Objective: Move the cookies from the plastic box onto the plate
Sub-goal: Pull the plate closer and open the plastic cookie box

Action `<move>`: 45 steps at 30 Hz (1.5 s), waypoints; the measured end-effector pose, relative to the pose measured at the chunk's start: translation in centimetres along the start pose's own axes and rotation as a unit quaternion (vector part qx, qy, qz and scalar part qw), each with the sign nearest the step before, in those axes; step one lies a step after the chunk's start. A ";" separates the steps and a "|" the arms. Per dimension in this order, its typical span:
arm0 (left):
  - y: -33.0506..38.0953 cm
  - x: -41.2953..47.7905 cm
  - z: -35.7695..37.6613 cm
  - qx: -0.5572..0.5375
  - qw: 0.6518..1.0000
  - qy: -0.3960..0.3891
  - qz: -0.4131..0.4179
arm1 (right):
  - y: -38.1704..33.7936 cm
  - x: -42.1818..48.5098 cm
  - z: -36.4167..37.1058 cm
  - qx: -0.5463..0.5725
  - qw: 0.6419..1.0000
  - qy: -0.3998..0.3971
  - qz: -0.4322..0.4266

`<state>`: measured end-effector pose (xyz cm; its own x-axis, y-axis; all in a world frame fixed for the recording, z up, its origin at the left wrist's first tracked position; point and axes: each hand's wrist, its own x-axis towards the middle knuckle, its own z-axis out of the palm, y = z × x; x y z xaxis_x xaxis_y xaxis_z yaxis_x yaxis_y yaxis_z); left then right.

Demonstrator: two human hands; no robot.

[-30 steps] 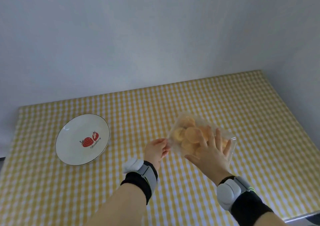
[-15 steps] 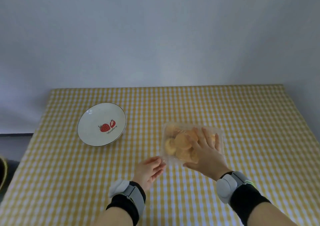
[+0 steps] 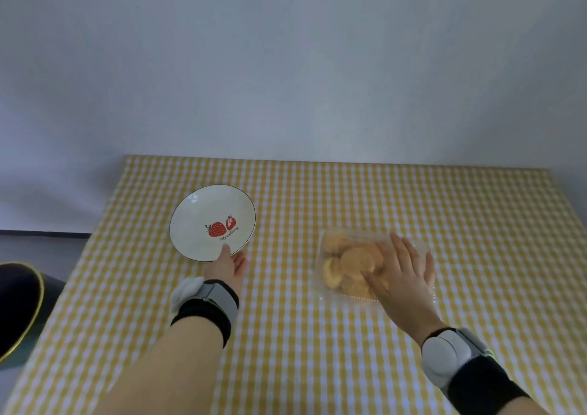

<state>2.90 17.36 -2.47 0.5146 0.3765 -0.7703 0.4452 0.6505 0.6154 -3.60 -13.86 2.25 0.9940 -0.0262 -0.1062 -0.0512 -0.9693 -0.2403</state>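
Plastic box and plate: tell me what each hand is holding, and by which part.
Nothing is gripped. The right hand lies flat and open on top of the plastic box. The left hand touches the plate at its near rim, fingers not closed.

A plain wall (image 3: 286, 65), pale grey with a bluish cast, filled the whole upper half of the view. Soft, even light fell across it, brighter toward the middle and dimmer at the corners. The counter (image 3: 349, 192) stood pushed against this wall, covered in a yellow-and-white checked cloth (image 3: 301, 351) that lay flat to its far edge. At the left, past the cloth's edge, a strip of grey floor (image 3: 38, 246) showed beneath a dark baseboard line, and a dark rounded object (image 3: 16, 310) with a thin yellow rim sat low beside the counter.
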 end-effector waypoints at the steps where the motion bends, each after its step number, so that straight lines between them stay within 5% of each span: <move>1: 0.1 0.5 0.1 -0.009 1.000 0.007 -0.006 | 0.2 -0.1 0.0 0.003 1.000 0.003 0.008; 12: -3.4 -3.3 -1.3 -0.009 1.000 0.005 -0.025 | 0.6 -1.0 -0.2 0.033 0.998 -0.003 0.049; 19: -9.8 -10.1 -6.1 0.061 0.997 0.029 -0.032 | 0.2 -2.8 0.0 0.048 0.998 -0.043 -0.014; 28: -11.9 -13.3 -4.0 0.097 0.981 -0.082 -0.149 | 0.8 -3.4 0.4 -0.007 0.995 -0.081 -0.060; 32: -12.3 -14.1 0.7 0.110 0.980 -0.107 -0.126 | 1.2 -3.3 0.1 -0.003 0.994 -0.094 -0.064; 38: -13.4 -14.0 2.5 0.047 0.992 -0.092 -0.077 | 1.6 -2.9 -0.5 0.016 0.992 -0.105 -0.067; 45: -13.2 -15.2 1.9 -0.022 0.980 -0.153 -0.123 | 2.2 -2.2 -2.3 0.052 0.995 -0.053 -0.071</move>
<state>-9.42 1.73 1.43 0.5944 -0.0075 -0.8041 0.5552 0.7272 0.4037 -5.70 -16.48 4.13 0.9765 0.1401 -0.1639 0.0733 -0.9306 -0.3586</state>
